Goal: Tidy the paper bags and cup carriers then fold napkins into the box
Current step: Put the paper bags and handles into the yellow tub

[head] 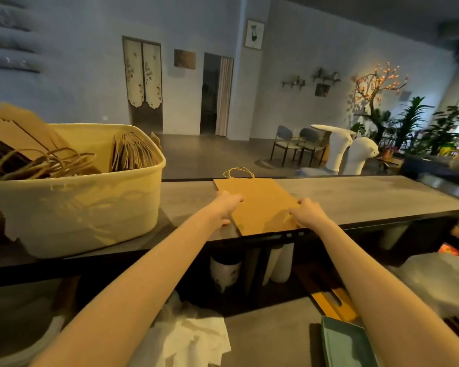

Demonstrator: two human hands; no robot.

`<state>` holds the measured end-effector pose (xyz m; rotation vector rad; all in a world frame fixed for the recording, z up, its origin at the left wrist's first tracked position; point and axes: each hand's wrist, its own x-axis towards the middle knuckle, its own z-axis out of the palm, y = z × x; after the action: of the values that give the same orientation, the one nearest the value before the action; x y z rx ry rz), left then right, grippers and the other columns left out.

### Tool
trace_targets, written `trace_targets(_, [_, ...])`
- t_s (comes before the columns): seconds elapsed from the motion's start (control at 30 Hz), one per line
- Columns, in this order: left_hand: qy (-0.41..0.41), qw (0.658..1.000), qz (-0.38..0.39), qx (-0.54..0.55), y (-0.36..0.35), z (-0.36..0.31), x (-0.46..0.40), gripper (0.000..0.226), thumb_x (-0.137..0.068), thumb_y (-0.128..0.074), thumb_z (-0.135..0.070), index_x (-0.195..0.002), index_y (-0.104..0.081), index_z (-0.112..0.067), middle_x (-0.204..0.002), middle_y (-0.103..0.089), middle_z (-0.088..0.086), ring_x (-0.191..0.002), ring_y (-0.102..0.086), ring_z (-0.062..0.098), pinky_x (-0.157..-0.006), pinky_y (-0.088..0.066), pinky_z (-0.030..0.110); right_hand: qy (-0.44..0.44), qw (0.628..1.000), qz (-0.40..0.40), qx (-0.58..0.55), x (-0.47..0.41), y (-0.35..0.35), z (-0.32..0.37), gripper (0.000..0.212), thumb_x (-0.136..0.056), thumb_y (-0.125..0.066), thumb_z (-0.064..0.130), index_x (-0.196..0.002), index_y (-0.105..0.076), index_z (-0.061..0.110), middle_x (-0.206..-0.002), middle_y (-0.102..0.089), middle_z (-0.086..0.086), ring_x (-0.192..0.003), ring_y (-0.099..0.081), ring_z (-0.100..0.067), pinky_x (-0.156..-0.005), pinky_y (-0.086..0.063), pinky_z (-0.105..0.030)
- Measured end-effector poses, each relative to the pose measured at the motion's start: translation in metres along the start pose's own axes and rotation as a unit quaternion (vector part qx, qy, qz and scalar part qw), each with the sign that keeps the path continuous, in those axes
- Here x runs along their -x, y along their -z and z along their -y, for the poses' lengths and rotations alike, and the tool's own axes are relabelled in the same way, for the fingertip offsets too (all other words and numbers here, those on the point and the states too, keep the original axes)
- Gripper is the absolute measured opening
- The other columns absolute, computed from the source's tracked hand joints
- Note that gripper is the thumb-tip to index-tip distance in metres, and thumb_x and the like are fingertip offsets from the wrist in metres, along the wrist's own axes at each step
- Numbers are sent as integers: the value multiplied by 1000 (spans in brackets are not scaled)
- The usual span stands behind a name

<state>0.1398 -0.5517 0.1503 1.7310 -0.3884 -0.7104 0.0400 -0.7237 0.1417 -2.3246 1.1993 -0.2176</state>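
Both hands, the left hand [227,205] and the right hand [306,211], press flat on a brown paper bag [260,205] lying on the bench [368,194]. This looks like the bag-tidying step. Next, the bag likely goes into the tub [90,207] with the other bags.

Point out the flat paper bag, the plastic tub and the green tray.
flat paper bag [260,200], head view, bare middle panel.
plastic tub [90,207], head view, front wall.
green tray [347,345], head view, inner floor.
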Motion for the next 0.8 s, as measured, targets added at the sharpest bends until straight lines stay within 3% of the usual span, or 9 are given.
trace_targets(0.1, [14,998,6,63,-7,4,-10,55,-95,-48,-14,-144,-23,-11,-150,-27,11,-135,-31,29,-108,-33,41,-34,999,12,12,-13,-5,-16,49,-90,-48,36,-127,-44,5,-120,-53,-16,-105,-53,-32,-90,-47,-41])
trace_targets(0.23, [33,989,9,143,-11,1,-15,56,-95,-49,-12,-144,-23,-12,-151,-27,13,-138,-27,30,-113,-27,42,-50,997,-7,62,-9,-2,-17,46,-88,-52,37,-122,-43,6,-123,-48,-16,-114,-48,-34,-100,-42,-44])
trace_targets(0.3, [32,990,-6,138,-10,-1,-15,53,-94,-49,-11,-142,-26,-10,-146,-33,13,-134,-33,29,-107,-34,37,-66,995,-13,70,-11,1,-19,48,-86,-55,40,-119,-46,7,-122,-49,-16,-112,-49,-33,-98,-44,-43])
trace_targets(0.4, [43,993,-33,106,-4,1,-15,46,-94,-51,-9,-136,-33,-9,-124,-46,13,-110,-49,24,-83,-44,29,-67,996,6,58,-18,-2,-25,36,-86,-55,42,-102,-55,10,-105,-58,-13,-97,-57,-29,-89,-49,-39])
trace_targets(0.47, [52,996,-16,65,-1,2,-11,39,-93,-50,-6,-130,-36,-7,-113,-48,12,-105,-51,24,-86,-46,30,-53,997,34,42,-14,-2,-25,29,-89,-53,38,-94,-55,9,-100,-59,-11,-94,-59,-27,-87,-50,-36])
trace_targets(0.57, [33,998,25,57,1,-2,-1,30,-96,-42,-1,-125,-43,-8,-108,-53,13,-98,-54,27,-86,-46,37,-40,996,80,15,0,4,-18,30,-94,-51,30,-106,-53,3,-104,-54,-12,-95,-53,-24,-80,-44,-31])
trace_targets(0.7, [-52,996,47,50,4,-22,18,38,-97,-40,1,-133,-40,-9,-129,-52,12,-116,-52,32,-85,-47,43,-47,989,115,-81,16,12,-15,45,-95,-53,29,-129,-42,0,-129,-48,-14,-116,-49,-30,-90,-41,-36])
trace_targets(0.8, [-131,991,14,-23,12,-44,34,38,-95,-44,-1,-133,-41,-5,-130,-51,13,-116,-52,31,-88,-47,41,-27,990,79,-113,27,15,-4,40,-93,-55,28,-123,-46,3,-110,-48,-8,-110,-51,-28,-87,-43,-35])
